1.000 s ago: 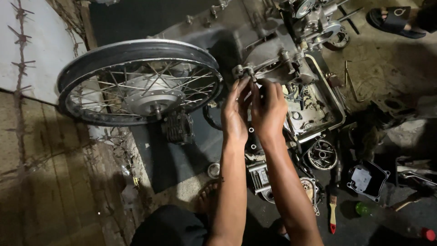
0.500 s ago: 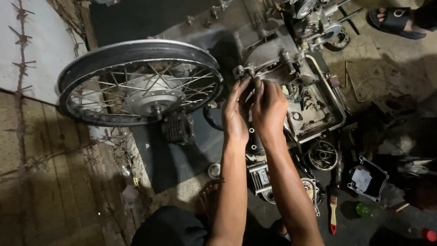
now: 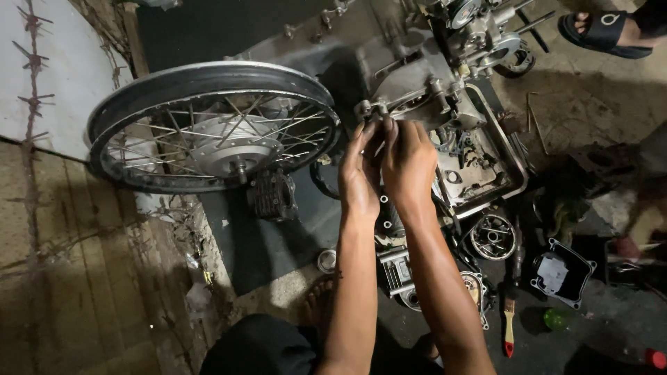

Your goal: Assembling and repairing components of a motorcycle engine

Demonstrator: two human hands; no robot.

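Fingertips [image 3: 381, 128] hidden against engine [image 3: 479, 167]

head camera looks steeply down, close over the engine [image 3: 445, 132] on the floor.

- Engine [image 3: 445, 104]: grey metal, greasy, lying open on the floor at 1 o'clock from picture centre; its open side shows gears and wiring inside a rimmed edge.
- Fitting [image 3: 372, 110]: small metal bracket at the engine's 9 o'clock end, fingertips of both hands touching it; detail too dark to tell.
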